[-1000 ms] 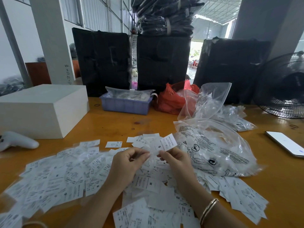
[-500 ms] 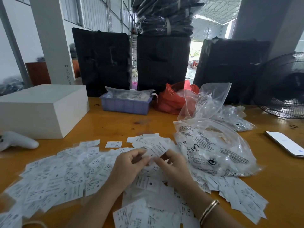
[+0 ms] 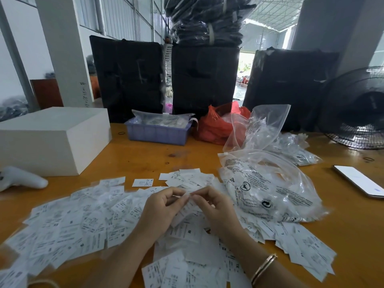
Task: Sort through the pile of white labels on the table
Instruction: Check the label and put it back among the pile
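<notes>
A wide pile of white printed labels (image 3: 79, 223) covers the near part of the orange wooden table (image 3: 145, 156). My left hand (image 3: 160, 210) and my right hand (image 3: 216, 206) meet above the middle of the pile. Their fingertips pinch a small stack of labels (image 3: 188, 199) between them, seen edge-on and partly hidden by the fingers. A single label (image 3: 143, 182) lies apart beyond the pile. My right wrist wears a gold bangle (image 3: 263, 267).
A white box (image 3: 52, 138) and a white handheld device (image 3: 22, 179) sit at the left. A blue tray (image 3: 158, 133), a red bag (image 3: 216, 125) and clear plastic bags (image 3: 268, 188) lie beyond and right. A phone (image 3: 360, 180) and a fan (image 3: 357, 109) are far right.
The labels I held up facing me have dropped lower and turned edge-on. Both hands have come closer together over the pile.
</notes>
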{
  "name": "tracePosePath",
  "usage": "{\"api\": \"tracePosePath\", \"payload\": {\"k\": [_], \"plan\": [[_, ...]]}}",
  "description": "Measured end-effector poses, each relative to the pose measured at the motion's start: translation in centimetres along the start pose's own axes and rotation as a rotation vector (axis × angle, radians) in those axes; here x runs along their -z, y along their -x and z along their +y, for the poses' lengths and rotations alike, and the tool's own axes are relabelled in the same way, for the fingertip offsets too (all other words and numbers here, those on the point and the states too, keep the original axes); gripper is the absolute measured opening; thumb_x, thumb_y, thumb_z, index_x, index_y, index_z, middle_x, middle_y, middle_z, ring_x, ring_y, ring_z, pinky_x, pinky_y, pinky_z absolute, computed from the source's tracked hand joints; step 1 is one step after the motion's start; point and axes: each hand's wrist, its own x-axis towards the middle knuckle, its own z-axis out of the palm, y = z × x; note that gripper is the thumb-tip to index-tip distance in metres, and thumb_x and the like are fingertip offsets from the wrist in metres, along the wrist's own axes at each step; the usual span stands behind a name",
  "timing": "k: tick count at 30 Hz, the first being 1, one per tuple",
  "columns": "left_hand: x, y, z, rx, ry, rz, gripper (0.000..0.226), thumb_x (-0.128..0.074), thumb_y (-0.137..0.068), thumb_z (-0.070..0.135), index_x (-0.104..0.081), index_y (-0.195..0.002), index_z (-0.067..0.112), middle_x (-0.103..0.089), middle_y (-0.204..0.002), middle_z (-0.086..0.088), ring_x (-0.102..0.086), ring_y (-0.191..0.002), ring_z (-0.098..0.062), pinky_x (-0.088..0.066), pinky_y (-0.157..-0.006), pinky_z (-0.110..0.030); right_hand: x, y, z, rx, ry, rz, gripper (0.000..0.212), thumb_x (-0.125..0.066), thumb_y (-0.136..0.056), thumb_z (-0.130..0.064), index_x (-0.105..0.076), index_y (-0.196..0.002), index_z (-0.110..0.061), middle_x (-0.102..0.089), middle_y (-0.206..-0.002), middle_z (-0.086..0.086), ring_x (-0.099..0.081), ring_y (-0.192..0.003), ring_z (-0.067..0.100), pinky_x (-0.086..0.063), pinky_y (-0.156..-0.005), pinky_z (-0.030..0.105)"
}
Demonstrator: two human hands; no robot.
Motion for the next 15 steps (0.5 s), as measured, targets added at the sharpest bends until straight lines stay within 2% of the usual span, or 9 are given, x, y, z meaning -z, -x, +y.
{"api": "tracePosePath", "payload": {"k": [4,6,8,11,13,15], "plan": [[0.1,-0.1,-0.3,0.011,0.002,0.039,0.010,-0.067,-0.086,0.024,-0.067,-0.082,0.032,-0.067,-0.081,0.030,-0.063,-0.079,0.010,-0.047,-0.059,-0.006,0.0,0.1,-0.1,-0.002,0.001,-0.045,0.013,-0.059,-0.092,-0.016,-0.070,-0.090,-0.022,-0.069,-0.080,-0.009,-0.061,-0.079,0.012,-0.049,-0.076,0.035],[0.2,-0.2,-0.3,0.014,0.001,0.067,0.007,-0.067,-0.086,0.025,-0.068,-0.083,0.031,-0.068,-0.082,0.028,-0.063,-0.079,0.009,-0.047,-0.060,-0.006,0.1,0.3,-0.2,-0.004,-0.052,-0.034,0.017,-0.056,-0.093,-0.015,-0.069,-0.096,-0.025,-0.070,-0.089,-0.008,-0.064,-0.087,0.014,-0.051,-0.080,0.033],[0.6,-0.4,-0.4,0.029,-0.028,0.139,0.005,-0.067,-0.085,0.029,-0.067,-0.083,0.033,-0.068,-0.079,0.025,-0.060,-0.078,0.011,-0.046,-0.058,-0.004,0.4,0.2,-0.5,-0.007,-0.133,0.018,0.021,-0.053,-0.094,-0.013,-0.065,-0.100,-0.029,-0.070,-0.094,-0.012,-0.064,-0.085,0.010,-0.053,-0.077,0.024],[1.6,-0.8,-0.8,0.077,-0.101,0.312,0.006,-0.067,-0.085,0.032,-0.064,-0.083,0.037,-0.065,-0.075,0.020,-0.061,-0.072,0.004,-0.043,-0.050,-0.004,2.0,-0.6,-1.5,0.010,-0.230,0.187,0.022,-0.050,-0.093,-0.008,-0.064,-0.096,-0.024,-0.069,-0.088,-0.015,-0.059,-0.073,0.011,-0.053,-0.068,0.019],[2.4,-1.1,-1.2,0.075,-0.245,0.413,0.005,-0.066,-0.086,0.031,-0.065,-0.091,0.030,-0.063,-0.081,0.019,-0.056,-0.070,0.004,-0.041,-0.048,-0.006,3.9,-1.8,-2.2,0.024,-0.277,0.356,0.024,-0.048,-0.093,-0.005,-0.065,-0.092,-0.022,-0.069,-0.082,-0.010,-0.060,-0.072,0.009,-0.052,-0.066,0.018],[3.1,-1.3,-1.8,0.091,-0.391,0.459,0.017,-0.067,-0.086,0.029,-0.067,-0.102,0.022,-0.066,-0.086,0.008,-0.053,-0.068,0.003,-0.044,-0.052,-0.015,6.1,-3.0,-2.3,0.023,-0.188,0.504,0.026,-0.048,-0.093,-0.004,-0.065,-0.089,-0.023,-0.068,-0.080,-0.007,-0.057,-0.066,0.011,-0.050,-0.059,0.019]]}}
